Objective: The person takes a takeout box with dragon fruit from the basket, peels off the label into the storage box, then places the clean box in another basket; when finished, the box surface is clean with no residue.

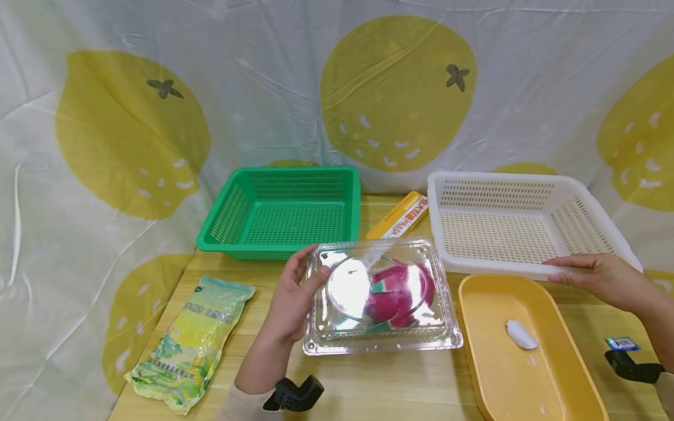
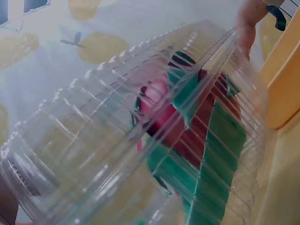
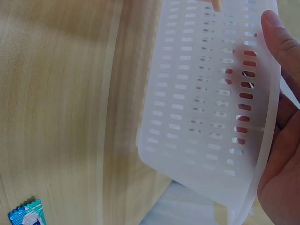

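My left hand (image 1: 295, 295) grips the left side of a clear plastic clamshell box (image 1: 337, 336), its thumb on the lid. Inside the box lies something pink-red with green flaps (image 2: 206, 136) that looks like a dragon fruit. The box is tilted above the middle of the table, in front of the green basket. On the right, my right hand (image 1: 595, 278) pinches the front rim of a white perforated basket (image 1: 495, 266), thumb on one side and fingers on the other. The right wrist view shows that basket's slotted wall close up, with the thumb outside it.
A green basket (image 1: 279, 254) stands at the back left. Between the baskets lies a yellow pasta box (image 1: 402, 216). A yellow-green food bag (image 1: 192, 345) lies at the left. Front right is an orange tray (image 1: 558, 374) holding a small white piece (image 1: 521, 334); beside it, a blue packet (image 1: 623, 344).
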Demonstrator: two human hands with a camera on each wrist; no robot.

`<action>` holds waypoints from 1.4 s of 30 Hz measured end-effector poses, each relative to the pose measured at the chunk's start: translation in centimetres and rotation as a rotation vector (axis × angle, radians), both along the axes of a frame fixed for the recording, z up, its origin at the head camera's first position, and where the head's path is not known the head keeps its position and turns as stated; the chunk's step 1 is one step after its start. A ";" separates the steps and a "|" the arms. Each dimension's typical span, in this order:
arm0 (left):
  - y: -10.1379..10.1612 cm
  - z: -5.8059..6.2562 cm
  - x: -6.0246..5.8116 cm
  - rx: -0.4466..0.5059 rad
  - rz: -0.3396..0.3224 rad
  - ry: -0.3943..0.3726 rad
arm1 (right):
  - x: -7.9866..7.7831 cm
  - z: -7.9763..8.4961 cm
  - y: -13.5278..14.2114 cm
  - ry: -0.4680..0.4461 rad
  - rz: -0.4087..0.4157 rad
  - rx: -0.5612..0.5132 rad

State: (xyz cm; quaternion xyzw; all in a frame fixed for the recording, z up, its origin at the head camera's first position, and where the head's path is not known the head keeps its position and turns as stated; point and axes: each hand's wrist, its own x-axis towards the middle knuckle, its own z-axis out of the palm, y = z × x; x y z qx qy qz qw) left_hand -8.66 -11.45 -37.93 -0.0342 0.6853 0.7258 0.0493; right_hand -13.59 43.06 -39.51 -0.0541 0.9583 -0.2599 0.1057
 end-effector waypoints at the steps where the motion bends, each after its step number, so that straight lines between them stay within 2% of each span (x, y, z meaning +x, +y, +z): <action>1: 0.1 0.4 -0.1 0.003 0.008 0.006 | 0.0 0.0 0.0 -0.003 0.004 0.002; 5: 0.6 1.8 -0.8 0.028 0.039 0.017 | 0.0 0.1 -0.2 0.000 0.016 0.018; 10: 1.9 3.1 -2.1 0.066 0.070 0.019 | 0.2 0.2 -0.3 -0.013 0.011 -0.003; 17: 4.7 4.1 -5.0 0.063 0.040 0.044 | 0.3 0.0 -0.3 0.005 0.002 0.002; 25: 8.8 5.2 -7.9 0.054 0.004 0.037 | 0.1 -0.1 -0.1 0.017 0.007 0.001; 32: 13.2 6.4 -10.2 0.063 0.007 0.002 | 0.2 -0.1 -0.2 0.010 0.010 0.013; 39: 18.3 7.2 -11.9 0.043 0.061 -0.007 | 0.1 -0.3 0.0 0.043 0.011 -0.009; 42: 20.0 7.4 -12.3 -0.018 0.076 0.001 | 0.0 -0.3 -0.1 0.038 0.010 -0.006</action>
